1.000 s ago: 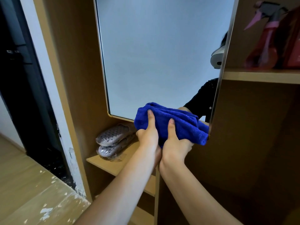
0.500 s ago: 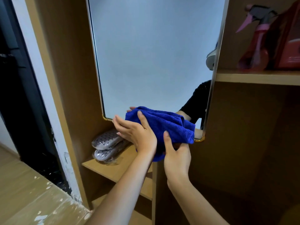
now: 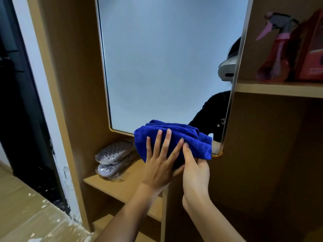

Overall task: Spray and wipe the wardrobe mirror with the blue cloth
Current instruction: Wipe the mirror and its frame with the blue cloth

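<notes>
Blue cloth (image 3: 176, 137) under left hand (image 3: 160, 165), flat, spread; right hand (image 3: 194, 169) pinching

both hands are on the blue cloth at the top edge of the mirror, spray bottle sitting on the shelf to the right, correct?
Not quite: the head view shows the blue cloth at the mirror's bottom edge, not the top. Left hand and right hand are on it; the spray bottle sits on the right shelf.

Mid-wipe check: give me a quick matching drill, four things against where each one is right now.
Things:
1. blue cloth
2. spray bottle
3. grey slippers
4. left hand

Places:
A. upper right shelf
B. spread flat on the cloth
C. low shelf under the mirror's left corner
D. at the mirror's bottom edge

Pairs: 1-D, 2-A, 3-C, 4-B
</notes>
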Motion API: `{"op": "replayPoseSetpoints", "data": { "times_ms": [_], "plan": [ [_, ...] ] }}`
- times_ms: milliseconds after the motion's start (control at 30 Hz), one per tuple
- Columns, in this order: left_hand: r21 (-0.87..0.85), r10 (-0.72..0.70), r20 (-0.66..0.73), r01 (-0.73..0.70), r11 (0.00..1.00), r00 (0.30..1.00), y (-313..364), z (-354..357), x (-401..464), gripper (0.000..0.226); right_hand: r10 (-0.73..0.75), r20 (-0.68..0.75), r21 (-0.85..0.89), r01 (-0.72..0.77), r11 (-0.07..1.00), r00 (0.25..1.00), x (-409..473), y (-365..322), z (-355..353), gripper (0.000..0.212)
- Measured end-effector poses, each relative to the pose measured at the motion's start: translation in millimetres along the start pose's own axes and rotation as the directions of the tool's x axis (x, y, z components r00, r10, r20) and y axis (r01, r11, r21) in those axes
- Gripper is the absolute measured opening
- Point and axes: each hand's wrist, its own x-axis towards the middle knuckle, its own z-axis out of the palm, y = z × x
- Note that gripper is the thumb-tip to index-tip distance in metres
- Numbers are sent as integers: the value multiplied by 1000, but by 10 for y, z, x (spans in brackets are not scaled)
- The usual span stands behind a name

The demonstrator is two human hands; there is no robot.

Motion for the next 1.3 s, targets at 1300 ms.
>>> {"op": "replayPoseSetpoints", "data": {
  "times_ms": [1300],
  "plan": [
    [20,407,-7,-407,913,913,502,-164,405,62,-719,120,-297,716,632,684,462,-1232,-468,33]
  ]
}}
